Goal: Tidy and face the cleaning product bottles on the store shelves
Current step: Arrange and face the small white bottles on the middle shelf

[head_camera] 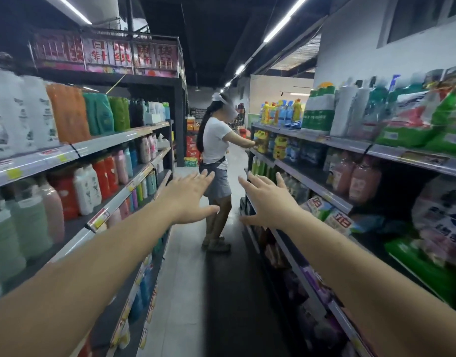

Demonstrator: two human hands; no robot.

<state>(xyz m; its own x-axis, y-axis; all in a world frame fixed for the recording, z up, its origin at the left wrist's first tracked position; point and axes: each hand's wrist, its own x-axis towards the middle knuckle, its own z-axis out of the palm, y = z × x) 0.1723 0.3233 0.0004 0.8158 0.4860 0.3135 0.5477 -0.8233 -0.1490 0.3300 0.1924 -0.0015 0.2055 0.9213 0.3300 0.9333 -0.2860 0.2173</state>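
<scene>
I look down a store aisle with both arms stretched forward. My left hand and my right hand hover over the aisle floor with fingers spread, holding nothing and touching no shelf. Cleaning product bottles, yellow and blue, stand on the top right shelf far ahead. Yellow jugs fill the shelf below them. Pink bottles sit on the right middle shelf nearer me. Green and white detergent bags crowd the top right shelf close by.
The left shelving carries rows of white, orange, green and pink bottles. A person in a white shirt stands mid-aisle, reaching into the right shelf. The tiled aisle floor runs between the two racks.
</scene>
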